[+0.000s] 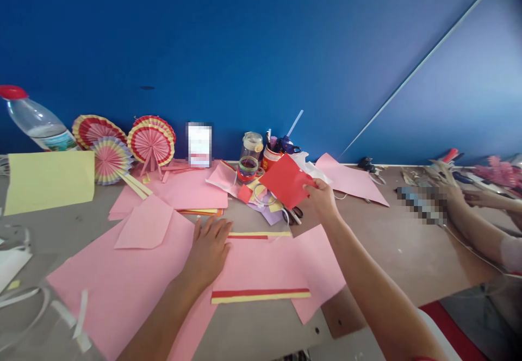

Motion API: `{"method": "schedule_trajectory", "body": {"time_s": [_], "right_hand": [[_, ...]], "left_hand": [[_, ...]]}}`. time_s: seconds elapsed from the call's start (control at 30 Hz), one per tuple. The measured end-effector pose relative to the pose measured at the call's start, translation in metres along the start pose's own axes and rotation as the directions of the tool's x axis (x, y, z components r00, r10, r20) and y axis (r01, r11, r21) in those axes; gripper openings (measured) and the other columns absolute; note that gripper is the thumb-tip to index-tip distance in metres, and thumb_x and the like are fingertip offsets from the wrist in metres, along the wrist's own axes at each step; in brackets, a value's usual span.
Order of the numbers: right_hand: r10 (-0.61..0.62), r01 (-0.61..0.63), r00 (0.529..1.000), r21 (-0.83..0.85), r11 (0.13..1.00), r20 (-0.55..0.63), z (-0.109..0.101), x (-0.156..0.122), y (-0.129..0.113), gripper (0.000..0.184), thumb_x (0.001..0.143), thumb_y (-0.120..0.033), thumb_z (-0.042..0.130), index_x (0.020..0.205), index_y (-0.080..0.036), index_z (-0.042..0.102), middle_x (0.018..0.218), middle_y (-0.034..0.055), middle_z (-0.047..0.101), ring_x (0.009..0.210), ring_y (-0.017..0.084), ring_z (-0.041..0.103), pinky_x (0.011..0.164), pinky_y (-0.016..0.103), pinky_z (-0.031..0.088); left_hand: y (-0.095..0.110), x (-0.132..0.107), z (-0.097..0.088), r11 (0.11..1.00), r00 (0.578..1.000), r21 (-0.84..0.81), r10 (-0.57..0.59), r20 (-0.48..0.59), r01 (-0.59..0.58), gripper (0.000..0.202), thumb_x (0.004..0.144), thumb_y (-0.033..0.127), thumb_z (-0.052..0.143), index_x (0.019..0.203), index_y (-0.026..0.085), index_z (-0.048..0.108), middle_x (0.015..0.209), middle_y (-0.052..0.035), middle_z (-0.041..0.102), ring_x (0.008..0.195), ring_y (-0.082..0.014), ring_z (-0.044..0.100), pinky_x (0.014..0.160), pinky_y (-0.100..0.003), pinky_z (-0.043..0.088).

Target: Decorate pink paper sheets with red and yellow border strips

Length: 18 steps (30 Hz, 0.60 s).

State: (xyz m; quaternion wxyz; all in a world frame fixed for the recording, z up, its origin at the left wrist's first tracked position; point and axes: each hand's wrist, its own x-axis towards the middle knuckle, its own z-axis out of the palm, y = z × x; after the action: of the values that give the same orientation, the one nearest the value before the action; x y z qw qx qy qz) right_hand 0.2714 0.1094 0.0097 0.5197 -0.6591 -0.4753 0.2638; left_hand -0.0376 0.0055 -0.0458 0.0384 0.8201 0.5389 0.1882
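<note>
My right hand (322,197) pinches the near right corner of a sheet of red paper (285,180), held up above the table. My left hand (212,247) lies palm down with its fingers stretched out. It rests at the left end of a pink paper strip (261,266) that has red and yellow bands along its long edges. Large pink sheets (122,274) lie beneath and left of that hand. Another pink sheet (320,263) sticks out at the strip's right end. Behind the red paper are scissors (293,216) and coloured paper scraps (267,209).
Folded paper fans (150,142) stand at the back left, near a plastic bottle (41,119) and a yellow sheet (49,181). A jar (249,157) and a tool cup (271,157) stand mid-back. White strips (81,315) lie front left. At right, another person's hands (448,187) are at work.
</note>
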Motion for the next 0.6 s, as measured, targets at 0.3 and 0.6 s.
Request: {"method": "schedule_trajectory", "body": {"time_s": [0.3,0.6], "right_hand": [[-0.255,0.249,0.967,-0.173,0.953,-0.013,0.013,-0.023,-0.01,0.047,0.071,-0.037,0.059,0.112,-0.015,0.062,0.115,0.0128,0.061,0.106,0.027,0.054,0.096,0.042,0.04],[-0.436,0.399,0.89,0.238,0.886,0.133,0.02,-0.058,-0.034,0.035,0.086,-0.041,0.054,0.111,-0.021,0.066,0.11,0.0088,0.065,0.102,0.024,0.06,0.094,0.042,0.046]], "left_hand": [[0.01,0.001,0.002,0.997,0.997,-0.014,0.071,0.029,-0.07,0.035,0.088,0.023,0.043,0.12,0.022,0.057,0.129,-0.0076,0.057,0.13,-0.0317,0.04,0.11,-0.061,0.023],[0.01,0.003,-0.002,0.989,0.993,-0.128,0.057,-0.108,-0.07,0.036,0.088,0.019,0.04,0.122,0.02,0.053,0.131,-0.0112,0.054,0.128,-0.0272,0.043,0.112,-0.055,0.025]]}}
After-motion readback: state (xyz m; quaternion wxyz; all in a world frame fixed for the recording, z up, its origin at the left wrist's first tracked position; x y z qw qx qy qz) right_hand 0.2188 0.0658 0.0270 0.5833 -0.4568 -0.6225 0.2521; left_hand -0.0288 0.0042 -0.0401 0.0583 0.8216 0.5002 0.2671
